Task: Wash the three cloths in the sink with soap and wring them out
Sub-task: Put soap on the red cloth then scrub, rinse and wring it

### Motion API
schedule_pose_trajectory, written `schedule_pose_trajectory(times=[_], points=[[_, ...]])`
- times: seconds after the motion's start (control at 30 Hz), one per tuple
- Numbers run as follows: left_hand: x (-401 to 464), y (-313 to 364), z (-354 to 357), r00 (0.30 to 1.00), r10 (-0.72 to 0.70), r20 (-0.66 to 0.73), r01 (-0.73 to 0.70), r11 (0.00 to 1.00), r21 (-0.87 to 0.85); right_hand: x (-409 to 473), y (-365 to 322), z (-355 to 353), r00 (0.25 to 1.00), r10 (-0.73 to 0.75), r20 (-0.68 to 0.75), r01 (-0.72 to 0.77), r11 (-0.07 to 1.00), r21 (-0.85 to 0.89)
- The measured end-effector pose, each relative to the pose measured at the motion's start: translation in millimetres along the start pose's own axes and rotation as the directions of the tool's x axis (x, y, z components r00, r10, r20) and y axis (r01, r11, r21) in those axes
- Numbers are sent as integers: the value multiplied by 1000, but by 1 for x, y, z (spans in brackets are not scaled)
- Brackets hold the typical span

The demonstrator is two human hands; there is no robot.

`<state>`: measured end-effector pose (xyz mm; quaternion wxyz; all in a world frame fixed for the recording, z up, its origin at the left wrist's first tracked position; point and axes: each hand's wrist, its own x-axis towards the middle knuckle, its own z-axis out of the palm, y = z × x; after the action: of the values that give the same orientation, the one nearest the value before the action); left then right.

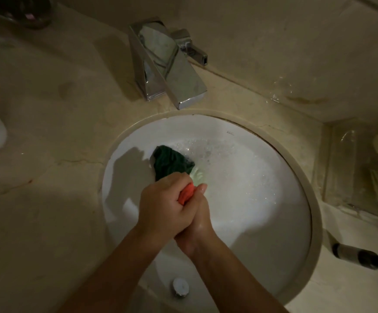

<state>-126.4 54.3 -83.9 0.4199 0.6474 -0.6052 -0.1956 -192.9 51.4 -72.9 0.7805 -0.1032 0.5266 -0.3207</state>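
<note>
Over the round white sink [273, 188], which holds soapy water, both my hands squeeze a bundle of cloths. My left hand [161, 206] wraps over the top and my right hand [197, 224] presses in from the right. Between them shows an orange cloth [186, 193]. A dark green cloth [172, 162] sticks out beyond the fingers toward the tap. A pale green cloth [198, 177] peeks out beside it. The parts of the cloths inside my hands are hidden.
A chrome tap [167, 64] stands behind the sink on the beige counter [48, 154]. A dark bottle [361, 256] lies at the right. A clear tray [361, 172] with small items sits at the far right. A drain plug knob [180, 286] shows near the front rim.
</note>
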Motion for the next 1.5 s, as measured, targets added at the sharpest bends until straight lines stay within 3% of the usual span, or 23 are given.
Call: schedule_pose_trajectory(times=[0.13,0.27,0.37,0.43,0.47,0.5,0.53,0.57,0.6,0.63,0.67,0.73,0.8,0.87,0.93,1.03,1.07,1.1,1.17,1.23,1.3,1.4,1.5], points=[[7,-19,1,961,169,220,-171,985,-10,6,1,-8,996,64,-64,-72,989,-126],[21,-27,0,934,206,293,-214,977,-6,12,-22,-5,924,381,23,-374,915,-151],[20,-20,-3,984,19,175,-12,999,-42,18,-35,-6,949,315,7,-312,943,-116],[16,-8,-7,965,-236,116,249,961,-120,21,-36,-15,995,79,-64,-84,993,-80],[14,-2,-8,910,-392,133,411,895,-176,20,-36,-21,989,-94,-115,82,991,-108],[12,3,-8,813,-549,195,583,759,-291,18,-35,-24,948,-274,-162,248,954,-166],[10,7,-7,687,-655,316,714,525,-463,16,-31,-28,892,-418,-173,374,896,-239],[7,7,-6,583,-685,437,758,265,-596,11,-28,-28,845,-516,-140,461,836,-297],[3,4,-4,511,-688,516,751,66,-656,7,-25,-27,809,-579,-104,516,784,-345],[0,1,-2,470,-694,546,731,-41,-681,2,-22,-25,786,-615,-65,554,747,-367],[-2,-2,-2,448,-710,544,715,-81,-694,0,-18,-25,773,-632,-60,573,735,-362],[-5,-5,-2,452,-750,482,682,-58,-729,-2,-15,-26,761,-640,-105,584,746,-320],[-4,-5,-4,504,-749,430,653,5,-757,-2,-12,-30,766,-630,-128,541,739,-402],[-3,-2,-6,584,-713,389,649,121,-752,-4,-9,-31,839,-537,-81,419,735,-533],[-3,4,-8,647,-684,337,626,224,-747,-9,-10,-26,906,-420,-53,322,766,-557],[0,18,-5,638,-699,322,579,160,-800,-11,-9,-12,926,-357,-119,283,869,-406],[0,24,-4,635,-716,290,567,177,-804,-10,-8,-9,906,-392,-162,298,860,-415],[2,29,-2,662,-715,224,560,273,-782,-10,-8,-6,866,-460,-194,323,812,-485],[3,37,0,787,-611,85,510,567,-647,-8,-12,-8,780,-611,-137,364,621,-694],[3,40,1,842,-534,79,489,693,-530,-7,-23,-9,771,-634,-52,335,474,-814],[1,40,2,834,-548,64,497,698,-516,-6,-31,-8,827,-555,-86,304,571,-763],[-6,45,4,810,-586,-20,477,678,-559,-2,-33,-6,909,-403,-111,308,826,-471],[-10,42,1,816,-573,-73,440,699,-563,-4,-24,-6,895,-446,-33,390,815,-427]])
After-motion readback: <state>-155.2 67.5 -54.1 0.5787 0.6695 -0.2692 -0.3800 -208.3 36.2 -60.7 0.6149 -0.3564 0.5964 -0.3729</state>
